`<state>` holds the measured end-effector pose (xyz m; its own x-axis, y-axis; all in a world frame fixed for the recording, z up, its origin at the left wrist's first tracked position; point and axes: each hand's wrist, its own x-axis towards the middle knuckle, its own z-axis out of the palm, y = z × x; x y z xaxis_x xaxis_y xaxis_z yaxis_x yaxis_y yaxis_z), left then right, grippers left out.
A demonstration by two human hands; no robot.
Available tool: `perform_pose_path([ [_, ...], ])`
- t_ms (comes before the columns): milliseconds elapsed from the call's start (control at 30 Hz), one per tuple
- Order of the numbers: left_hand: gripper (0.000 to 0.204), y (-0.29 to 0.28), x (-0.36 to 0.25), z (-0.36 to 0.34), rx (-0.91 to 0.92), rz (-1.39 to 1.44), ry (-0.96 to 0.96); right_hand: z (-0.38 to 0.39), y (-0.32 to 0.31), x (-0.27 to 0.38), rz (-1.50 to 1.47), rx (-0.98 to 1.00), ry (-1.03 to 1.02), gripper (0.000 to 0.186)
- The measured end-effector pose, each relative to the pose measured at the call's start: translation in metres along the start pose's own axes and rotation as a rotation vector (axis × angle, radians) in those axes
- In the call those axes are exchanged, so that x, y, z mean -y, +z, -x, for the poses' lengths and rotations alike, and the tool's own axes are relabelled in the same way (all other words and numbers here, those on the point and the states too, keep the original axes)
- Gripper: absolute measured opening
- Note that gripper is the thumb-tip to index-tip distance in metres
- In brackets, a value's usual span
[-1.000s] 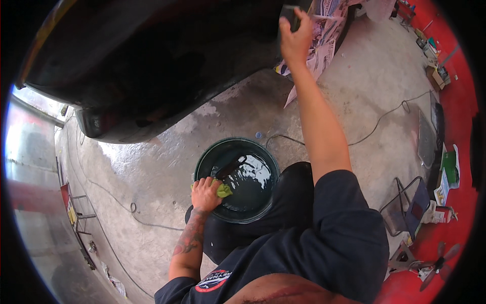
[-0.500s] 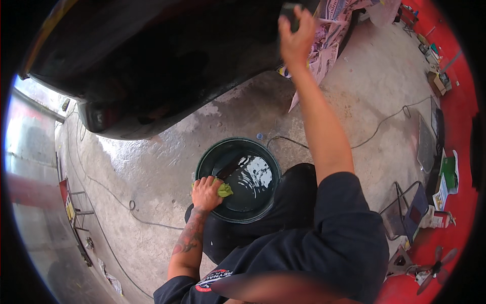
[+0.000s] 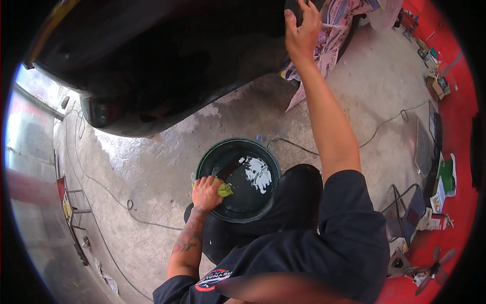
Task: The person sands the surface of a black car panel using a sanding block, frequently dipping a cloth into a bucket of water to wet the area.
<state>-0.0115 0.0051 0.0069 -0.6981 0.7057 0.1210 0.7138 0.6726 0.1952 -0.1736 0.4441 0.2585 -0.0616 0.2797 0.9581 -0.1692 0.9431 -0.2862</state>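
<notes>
1. From where I stand, the black car body panel (image 3: 177, 61) takes up the upper left of the view, overhanging the concrete floor (image 3: 152, 187). Its lower edge curves.
2. Right hand (image 3: 298, 9): arm stretched far forward, thumb and fingers parted around a dark block (image 3: 293, 5), partly cut off at the top. The grip looks broad, likely so that the block lies flat under the fingers. Contact with the panel: cannot tell, dark on dark.
3. Left hand (image 3: 205, 193): low, closed over a bunched yellow-green cloth (image 3: 225, 190) at the near-left rim of a dark green bucket (image 3: 276, 161). Resting there probably steadies the body and leaves the cloth close to the water (image 3: 243, 195).
4. The bucket stands in front of the crouched person, against the right knee (image 3: 304, 185); presumably set there for short reach. Water inside reflects bright light.
5. Newspaper sheets (image 3: 326, 53) hang beside the right hand, at the panel's end, perhaps as a shield for what lies under them.
6. A thin cable (image 3: 377, 130) crosses the floor behind the right forearm, apart from the bucket.
</notes>
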Motion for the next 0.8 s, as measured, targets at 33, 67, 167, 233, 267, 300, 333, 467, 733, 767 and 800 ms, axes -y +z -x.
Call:
perform_pose_path([
  [33, 0.042, 0.001, 0.0, -0.001, -0.003, -0.002, -0.001, 0.001, -0.001, -0.001, 0.017, 0.009, 0.002, 0.044],
  [67, 0.042, 0.002, 0.001, 0.0, -0.015, 0.005, 0.007, -0.016, -0.001, 0.001, -0.021, -0.003, 0.005, 0.045],
  [167, 0.041, -0.001, -0.002, -0.001, -0.022, 0.023, 0.006, -0.063, 0.007, -0.001, 0.005, -0.123, 0.034, 0.046],
  [233, 0.039, -0.003, -0.002, 0.002, -0.019, 0.038, -0.012, -0.052, 0.011, 0.01, -0.038, -0.117, 0.125, 0.046],
  [267, 0.038, -0.002, -0.001, 0.002, -0.03, 0.032, -0.011, -0.046, 0.014, 0.018, -0.079, -0.118, 0.212, 0.046],
  [300, 0.038, -0.001, 0.0, 0.002, -0.042, 0.026, -0.009, -0.034, 0.017, 0.029, -0.092, -0.112, 0.21, 0.046],
  [333, 0.038, -0.001, -0.001, 0.001, -0.045, 0.029, -0.017, -0.017, 0.017, 0.044, -0.084, -0.136, 0.279, 0.046],
  [467, 0.038, -0.003, -0.001, 0.001, -0.043, 0.034, 0.0, 0.02, 0.021, 0.129, -0.19, -0.197, 0.375, 0.046],
  [733, 0.04, 0.004, 0.0, 0.001, -0.019, -0.014, -0.005, 0.071, 0.038, 0.287, -0.273, -0.032, -0.041, 0.064],
  [767, 0.04, 0.004, 0.0, 0.0, -0.009, -0.024, -0.003, 0.072, 0.041, 0.289, -0.302, -0.031, -0.105, 0.065],
  [800, 0.039, 0.004, 0.0, 0.001, -0.001, -0.033, -0.001, 0.073, 0.044, 0.288, -0.331, -0.03, -0.171, 0.067],
])
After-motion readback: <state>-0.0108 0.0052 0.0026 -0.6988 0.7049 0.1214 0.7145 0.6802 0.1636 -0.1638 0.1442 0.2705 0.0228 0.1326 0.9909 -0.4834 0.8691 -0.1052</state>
